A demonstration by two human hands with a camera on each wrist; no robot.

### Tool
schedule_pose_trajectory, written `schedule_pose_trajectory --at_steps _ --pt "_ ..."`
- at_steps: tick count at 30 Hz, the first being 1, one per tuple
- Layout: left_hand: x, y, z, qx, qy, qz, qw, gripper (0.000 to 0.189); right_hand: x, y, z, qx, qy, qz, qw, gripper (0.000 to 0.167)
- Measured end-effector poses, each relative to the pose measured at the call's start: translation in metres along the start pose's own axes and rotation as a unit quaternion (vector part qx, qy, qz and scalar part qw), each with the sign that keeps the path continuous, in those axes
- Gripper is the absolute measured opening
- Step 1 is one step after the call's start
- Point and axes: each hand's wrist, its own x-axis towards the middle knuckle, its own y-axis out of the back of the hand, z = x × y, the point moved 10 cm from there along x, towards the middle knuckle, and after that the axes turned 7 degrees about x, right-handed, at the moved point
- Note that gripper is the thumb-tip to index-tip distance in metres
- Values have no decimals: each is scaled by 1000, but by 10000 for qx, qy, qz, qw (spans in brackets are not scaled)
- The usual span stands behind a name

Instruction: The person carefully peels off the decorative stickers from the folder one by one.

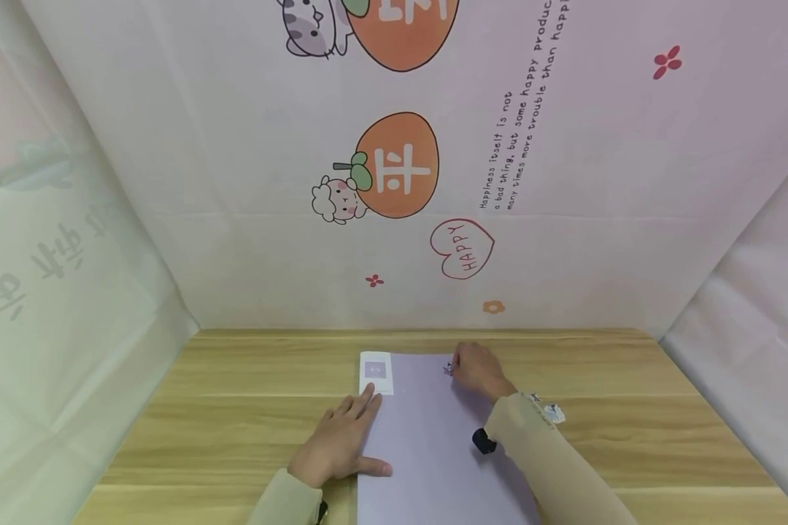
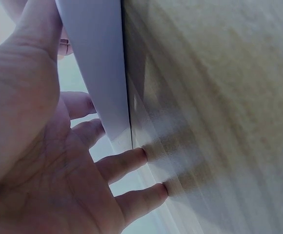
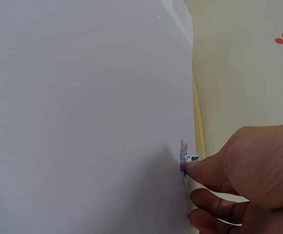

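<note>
A flat lavender folder or thin box (image 1: 427, 437) lies on the wooden table, with a white label (image 1: 386, 383) at its upper left corner. My left hand (image 1: 341, 441) rests along its left edge, fingers spread and thumb on top. In the left wrist view, this hand (image 2: 58, 146) has some fingertips over the edge, beside the lavender side (image 2: 95, 58). At the upper right corner my right hand (image 1: 478, 370) pinches a small cartoon sticker (image 1: 448, 369). The right wrist view shows the sticker (image 3: 183, 156) standing up from the lavender surface, partly hidden by the thumb of that hand (image 3: 249, 175).
More small cartoon stickers (image 1: 554, 413) lie on the table (image 1: 630, 430), beside my right sleeve. A white printed cloth (image 1: 249, 182) hangs behind the table, and pale cloth sides (image 1: 762, 306) stand left and right. A black device (image 1: 483, 441) sits at my right wrist.
</note>
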Motion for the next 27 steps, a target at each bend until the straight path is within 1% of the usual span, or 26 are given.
schedule_pose_trajectory --at_steps 7,12,18,27 --pt "1 0 1 27 9 -16 10000 114 -1 1 0 -85 6 33 10000 4" --pt "0 2 2 -28 -23 15 10000 115 -1 0 -1 -119 98 -3 9999 2" --pt "-1 4 4 -64 -74 51 9999 115 -4 -1 -2 -142 199 -32 9997 7" --pt "0 3 4 -16 -80 57 10000 115 -7 1 -6 -281 336 76 9990 11"
